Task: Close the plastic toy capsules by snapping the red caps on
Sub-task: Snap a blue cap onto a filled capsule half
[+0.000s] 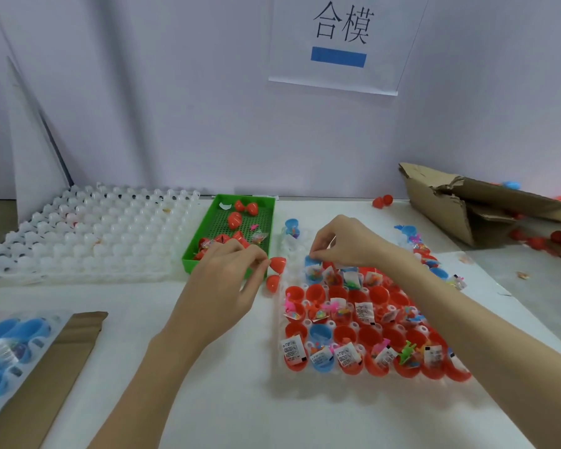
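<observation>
We are pinching a red cap [277,264] at the fingertips of our left hand [227,280], holding it just off the right edge of the green tray [195,254]; a second red piece [272,282] is hanging just below it, and we cannot tell whether the two are joined; our right hand [344,243] is reaching to the far left corner of the grid [280,335], its curled fingers pinching the rim of a blue capsule [313,270] sitting there; the grid is lying on the white worktop [208,384] and is carrying rows of open red and blue capsule halves, many holding small toys and paper slips; more red caps are lying in the green tray; an empty white grid [94,234] is sitting to the tray's left; blue halves [4,358] are showing at the lower left edge beside a cardboard strip [55,377]; a torn cardboard box [467,202] is lying at the far right with red pieces scattered near it.
</observation>
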Demonstrator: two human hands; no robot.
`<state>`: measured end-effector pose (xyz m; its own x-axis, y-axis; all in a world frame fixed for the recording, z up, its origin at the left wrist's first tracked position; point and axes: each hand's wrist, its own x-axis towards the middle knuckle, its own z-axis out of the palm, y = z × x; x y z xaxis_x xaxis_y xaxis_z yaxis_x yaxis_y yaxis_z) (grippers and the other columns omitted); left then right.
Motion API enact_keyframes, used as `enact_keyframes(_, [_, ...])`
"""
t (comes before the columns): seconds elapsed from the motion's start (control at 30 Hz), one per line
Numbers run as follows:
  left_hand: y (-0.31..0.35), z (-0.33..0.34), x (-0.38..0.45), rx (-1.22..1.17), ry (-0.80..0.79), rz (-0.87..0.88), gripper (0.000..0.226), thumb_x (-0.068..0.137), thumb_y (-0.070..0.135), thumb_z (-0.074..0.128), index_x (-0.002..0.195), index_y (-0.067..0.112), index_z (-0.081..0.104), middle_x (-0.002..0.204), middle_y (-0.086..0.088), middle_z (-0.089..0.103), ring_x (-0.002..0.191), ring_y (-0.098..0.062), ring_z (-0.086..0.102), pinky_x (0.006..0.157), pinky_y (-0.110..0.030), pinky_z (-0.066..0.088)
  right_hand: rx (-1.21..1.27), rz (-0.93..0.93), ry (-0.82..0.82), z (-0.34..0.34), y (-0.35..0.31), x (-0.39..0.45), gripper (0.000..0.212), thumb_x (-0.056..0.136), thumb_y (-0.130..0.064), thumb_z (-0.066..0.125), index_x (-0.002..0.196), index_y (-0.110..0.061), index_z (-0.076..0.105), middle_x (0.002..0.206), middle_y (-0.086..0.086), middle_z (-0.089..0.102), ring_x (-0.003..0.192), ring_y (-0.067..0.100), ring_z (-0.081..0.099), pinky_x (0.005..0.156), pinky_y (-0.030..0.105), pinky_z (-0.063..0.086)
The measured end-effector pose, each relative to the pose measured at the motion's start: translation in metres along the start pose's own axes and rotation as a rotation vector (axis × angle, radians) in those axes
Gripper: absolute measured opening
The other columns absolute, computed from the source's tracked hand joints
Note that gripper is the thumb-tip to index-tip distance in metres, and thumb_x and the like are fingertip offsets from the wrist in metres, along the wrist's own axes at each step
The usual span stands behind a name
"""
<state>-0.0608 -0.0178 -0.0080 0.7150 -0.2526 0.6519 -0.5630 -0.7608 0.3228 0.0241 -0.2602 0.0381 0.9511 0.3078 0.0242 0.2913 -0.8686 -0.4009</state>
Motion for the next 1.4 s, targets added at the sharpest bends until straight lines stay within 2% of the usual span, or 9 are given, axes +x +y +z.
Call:
enact_keyframes(0.13, [0.009, 0.008, 0.001, -0.291, 0.002, -0.136, 0.022, 0.095, 0.03, 0.073, 0.116, 0.022, 0.07, 0.098, 0.014, 0.068, 0.098, -0.007, 0.063, 0.09, -0.025, 0.05, 0.061, 0.04, 0.104, -0.017, -0.009, -0.001, 0.008, 0.09, -0.022, 0.075, 0.083, -0.019, 0.079, 0.089, -0.002, 0.076, 0.074, 0.007, 0.061, 0.061, 0.014, 0.044])
enact_keyframes(0.27, [0.02, 0.018, 0.002, -0.536, -0.052, -0.32, 0.052, 0.081, 0.037, 0.087, 0.126, 0.032, 0.06, 0.115, 0.015, 0.066, 0.104, -0.003, 0.067, 0.089, -0.015, 0.052, 0.174, 0.066, 0.133, -0.019, -0.023, -0.003, 0.013, 0.09, -0.026, 0.075, 0.082, -0.016, 0.079, 0.084, 0.001, 0.076, 0.072, 0.013, 0.061, 0.062, 0.025, 0.048])
enact_keyframes(0.4, [0.022, 0.022, 0.004, -0.715, 0.025, -0.424, 0.038, 0.083, 0.018, 0.087, 0.114, 0.025, 0.065, 0.101, 0.016, 0.072, 0.09, -0.005, 0.074, 0.079, -0.016, 0.057, 0.257, 0.104, 0.126, -0.004, -0.036, -0.008, 0.014, 0.09, -0.026, 0.075, 0.079, -0.017, 0.078, 0.071, -0.005, 0.071, 0.058, 0.002, 0.057, 0.052, 0.018, 0.042])
enact_keyframes(0.57, [0.017, 0.021, 0.006, -0.771, 0.108, -0.509, 0.018, 0.086, 0.014, 0.085, 0.098, 0.018, 0.072, 0.092, 0.018, 0.075, 0.082, -0.005, 0.075, 0.074, -0.015, 0.057, 0.398, 0.139, 0.201, 0.009, -0.049, -0.02, 0.012, 0.096, -0.018, 0.067, 0.086, -0.013, 0.072, 0.079, 0.003, 0.078, 0.062, 0.008, 0.073, 0.052, 0.012, 0.051])
enact_keyframes(0.67, [0.013, 0.021, 0.007, -0.798, 0.117, -0.569, 0.017, 0.084, 0.018, 0.086, 0.098, 0.021, 0.076, 0.091, 0.009, 0.078, 0.085, -0.01, 0.076, 0.076, -0.02, 0.06, 0.598, 0.137, 0.293, 0.014, -0.06, -0.03, 0.012, 0.1, -0.014, 0.062, 0.101, -0.006, 0.07, 0.097, 0.008, 0.075, 0.073, 0.016, 0.076, 0.064, 0.024, 0.062])
enact_keyframes(0.77, [0.012, 0.02, 0.006, -0.826, 0.102, -0.601, 0.014, 0.085, 0.021, 0.085, 0.098, 0.024, 0.079, 0.091, 0.005, 0.079, 0.087, -0.013, 0.076, 0.076, -0.023, 0.06, 0.606, 0.105, 0.383, 0.024, -0.07, -0.042, 0.006, 0.099, -0.012, 0.064, 0.099, -0.016, 0.069, 0.1, 0.003, 0.075, 0.084, 0.015, 0.074, 0.074, 0.032, 0.064])
enact_keyframes(0.93, [0.013, 0.017, 0.005, -0.844, 0.078, -0.572, 0.01, 0.088, 0.019, 0.082, 0.098, 0.022, 0.082, 0.089, 0.004, 0.08, 0.085, -0.009, 0.075, 0.074, -0.016, 0.056, 0.577, 0.029, 0.402, 0.036, -0.075, -0.056, 0.015, 0.091, -0.022, 0.076, 0.103, -0.022, 0.068, 0.093, -0.011, 0.07, 0.077, 0.001, 0.07, 0.067, 0.014, 0.057])
enact_keyframes(1.2, [0.017, 0.014, 0.005, -0.785, 0.023, -0.503, 0.029, 0.104, 0.008, 0.061, 0.123, 0.023, 0.077, 0.107, 0.018, 0.078, 0.105, 0.004, 0.07, 0.088, -0.008, 0.051, 0.703, 0.018, 0.521, 0.056, -0.075, -0.06, 0.011, 0.093, -0.023, 0.074, 0.098, -0.032, 0.07, 0.097, -0.014, 0.071, 0.085, -0.006, 0.067, 0.071, 0.006, 0.052])
enact_keyframes(1.4, [0.02, 0.014, 0.006, -0.706, 0.121, -0.496, 0.019, 0.095, 0.01, 0.074, 0.108, 0.021, 0.082, 0.094, 0.011, 0.08, 0.094, -0.007, 0.075, 0.084, -0.02, 0.059, 0.826, 0.013, 0.481, 0.054, -0.073, -0.061, 0.018, 0.095, -0.018, 0.071, 0.1, -0.035, 0.072, 0.094, -0.023, 0.07, 0.09, -0.007, 0.068, 0.073, 0.006, 0.052])
